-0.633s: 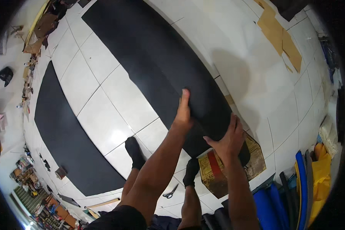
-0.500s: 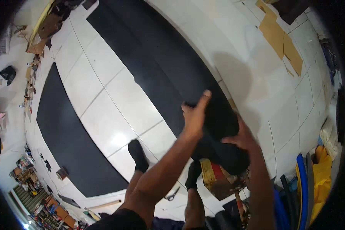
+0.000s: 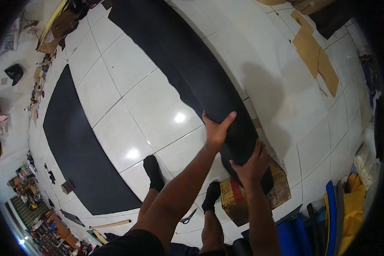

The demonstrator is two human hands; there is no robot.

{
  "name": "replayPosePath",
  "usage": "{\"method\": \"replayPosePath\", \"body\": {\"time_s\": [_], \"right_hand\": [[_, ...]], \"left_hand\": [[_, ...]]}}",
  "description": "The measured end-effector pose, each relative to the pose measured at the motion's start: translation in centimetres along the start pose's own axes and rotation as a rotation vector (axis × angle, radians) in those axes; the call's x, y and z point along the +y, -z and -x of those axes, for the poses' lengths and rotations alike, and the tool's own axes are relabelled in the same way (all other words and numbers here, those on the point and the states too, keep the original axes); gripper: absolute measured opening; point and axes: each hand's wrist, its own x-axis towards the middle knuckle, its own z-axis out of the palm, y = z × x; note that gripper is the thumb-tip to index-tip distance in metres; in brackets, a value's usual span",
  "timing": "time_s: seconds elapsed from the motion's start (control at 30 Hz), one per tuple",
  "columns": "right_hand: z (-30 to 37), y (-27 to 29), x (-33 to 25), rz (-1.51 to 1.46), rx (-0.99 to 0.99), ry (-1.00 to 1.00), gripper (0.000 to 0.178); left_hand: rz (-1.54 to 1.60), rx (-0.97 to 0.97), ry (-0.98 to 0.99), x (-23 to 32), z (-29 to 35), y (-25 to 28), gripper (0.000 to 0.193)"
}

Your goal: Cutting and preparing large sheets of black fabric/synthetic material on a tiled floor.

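A long roll of black sheet material [image 3: 187,64] runs from the top of the view down to my hands. Its left edge is loose and wavy. My left hand [image 3: 217,130] grips the roll's left side near its lower end, the thumb spread over the top. Further down, my right hand [image 3: 252,166] is wrapped over the right side, with the thumb across the roll; the fingers' far ends are partly hidden. The roll's near end lies over a worn yellow and red box [image 3: 234,198]. A flat black sheet [image 3: 81,149] lies apart on the tiles at the left.
White tiles make up the floor. My socked feet stand left of the box, with scissors [image 3: 187,216] between them. A tape roll [image 3: 67,187] sits on the flat sheet's edge. Brown cardboard [image 3: 318,59] lies far right; blue and yellow rolls [image 3: 332,209] stand lower right.
The loose left part of the black material has drawn in toward the roll, which looks narrower. My right hand has shifted left and down, and more of the box shows.
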Motion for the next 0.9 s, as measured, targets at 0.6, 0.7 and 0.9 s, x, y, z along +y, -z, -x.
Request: {"method": "replayPosePath", "body": {"time_s": [0.6,0.7,0.9], "right_hand": [[-0.2,1.3,-1.9,0.097,0.035,-0.064,0.107],[-2.5,1.9,-0.3,-0.173,-0.099,0.006,0.107],[-9.9,6.2,8.2,-0.875,-0.953,-0.110,0.102]], "left_hand": [[0.204,-0.165,0.211,-1.7,1.2,2.1,0.107],[-0.055,0.078,0.154,0.1,1.0,0.4,0.112],[-0.556,0.177,0.406,5.8,6.6,-5.6,0.114]]}}
